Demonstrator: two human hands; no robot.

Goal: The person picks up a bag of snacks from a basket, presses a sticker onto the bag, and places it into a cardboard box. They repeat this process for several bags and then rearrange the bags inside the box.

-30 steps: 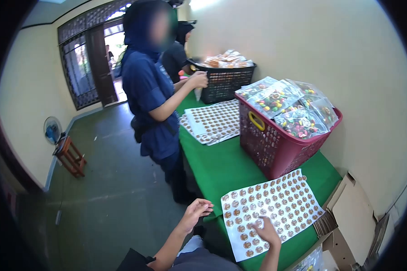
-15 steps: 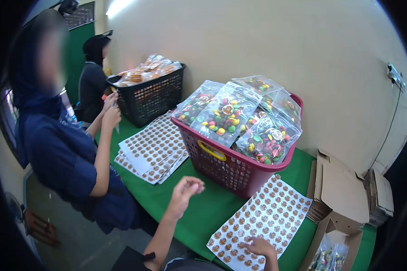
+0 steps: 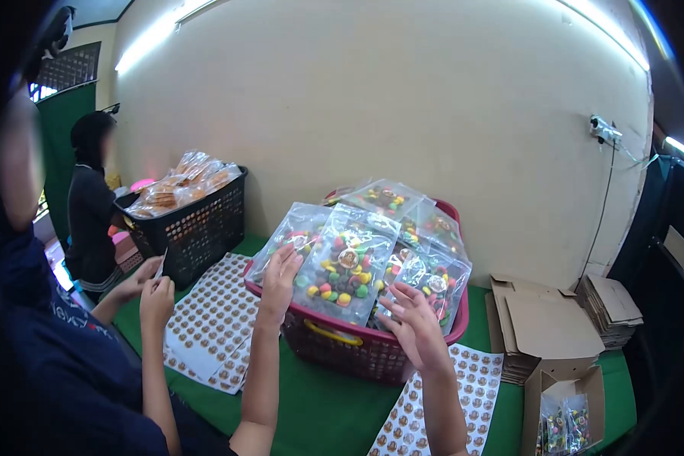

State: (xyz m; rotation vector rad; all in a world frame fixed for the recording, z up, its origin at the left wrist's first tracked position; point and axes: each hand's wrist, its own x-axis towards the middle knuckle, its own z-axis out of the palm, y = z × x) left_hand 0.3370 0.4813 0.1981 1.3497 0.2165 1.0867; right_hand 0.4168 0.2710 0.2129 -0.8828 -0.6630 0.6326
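Observation:
A maroon plastic basket (image 3: 328, 359) with a yellow handle stands on the green table, heaped with clear bags of colourful candy. My left hand (image 3: 281, 275) is raised at its left side, fingers stretched up beside a bag of candy (image 3: 349, 262) that bears a round sticker. Over the basket's front right rim, my right hand (image 3: 416, 323) has its fingers spread, close to another stickered bag (image 3: 438, 283). Neither hand holds anything. Under my right forearm lies a white sheet of round stickers (image 3: 475, 391), partly covered by the arm.
More sticker sheets (image 3: 214, 319) lie left of the basket. Behind them is a black basket (image 3: 205, 228) of orange snack packs. Folded cartons (image 3: 551, 323) and an open box (image 3: 533, 410) with candy bags stand right. A co-worker's hands (image 3: 156, 292) hold a small item at left.
Both my hands have risen from beside and over the sticker sheet to the candy bags in the basket. My left fingers have opened from a pinch. The view has tilted up and turned right.

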